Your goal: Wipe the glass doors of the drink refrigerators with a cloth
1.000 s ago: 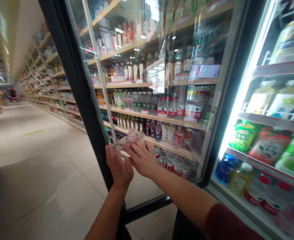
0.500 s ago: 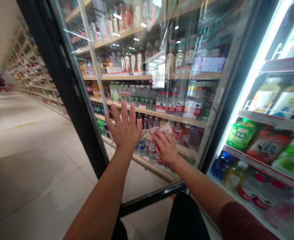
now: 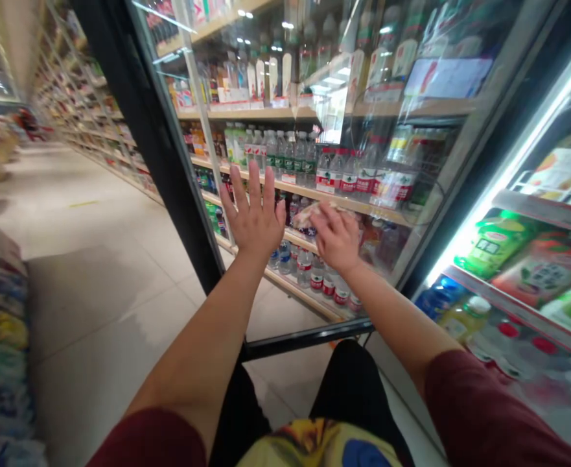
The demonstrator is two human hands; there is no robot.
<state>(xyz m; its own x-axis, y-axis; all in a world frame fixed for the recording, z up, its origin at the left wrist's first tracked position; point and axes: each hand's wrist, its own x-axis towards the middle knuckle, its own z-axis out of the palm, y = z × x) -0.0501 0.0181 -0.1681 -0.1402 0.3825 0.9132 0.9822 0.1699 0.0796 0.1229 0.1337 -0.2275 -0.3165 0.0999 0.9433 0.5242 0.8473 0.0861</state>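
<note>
A glass door (image 3: 285, 301) with a black frame (image 3: 153, 149) stands swung out in front of me. Flat against the pane, its fingers spread, is my left hand (image 3: 256, 217), with nothing in it. To its right, my right hand (image 3: 337, 237) presses a pale, crumpled cloth (image 3: 308, 217) to the glass, fingers bent over it. Part of the cloth is hidden beneath the fingers. Bottles on shelves show through the pane behind both hands.
Right of the door, a lit cooler holds drink pouches (image 3: 499, 246) and bottles (image 3: 467, 314) on its shelves (image 3: 523, 301). Long store shelving (image 3: 95, 97) runs along the aisle floor (image 3: 95, 259) at left. Stacked packages (image 3: 0, 337) stand at the left edge.
My right hand has shifted with the cloth, which now bunches to the left of the fingers. The left hand stays spread on the glass. My view has tilted down and turned left.
</note>
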